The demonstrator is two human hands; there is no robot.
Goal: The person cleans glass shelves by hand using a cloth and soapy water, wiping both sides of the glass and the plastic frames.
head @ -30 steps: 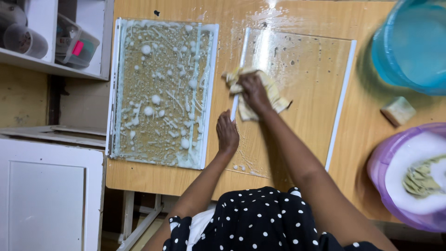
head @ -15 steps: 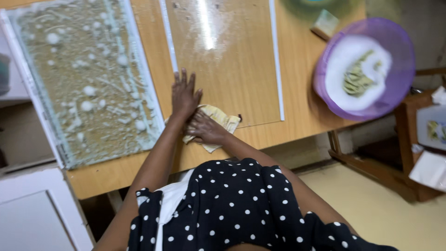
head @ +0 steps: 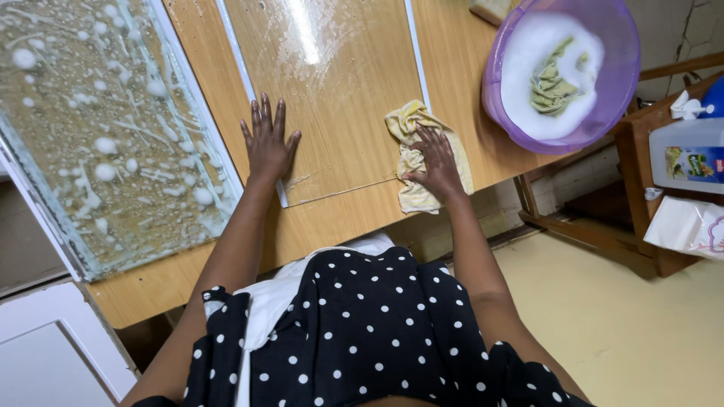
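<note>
A clear glass pane (head: 332, 90) with white edge strips lies flat on the wooden table (head: 354, 215). My left hand (head: 268, 143) rests flat, fingers spread, on the pane's near left corner. My right hand (head: 434, 162) presses a crumpled yellow cloth (head: 411, 120) onto the pane's near right corner, where the cloth hangs over the edge. To the left lies a second pane (head: 98, 128), covered in soapy foam and white blobs.
A purple basin (head: 562, 71) holding foam and a green rag stands at the table's right end. A sponge (head: 490, 9) lies just behind it. On a wooden stand further right are a white plastic bottle (head: 690, 154) and a white packet (head: 686, 226). A white cabinet (head: 45, 347) stands below left.
The right hand has slid the cloth from the pane's near left corner to its near right corner. The left hand stays flat on the near left corner. The view has shifted.
</note>
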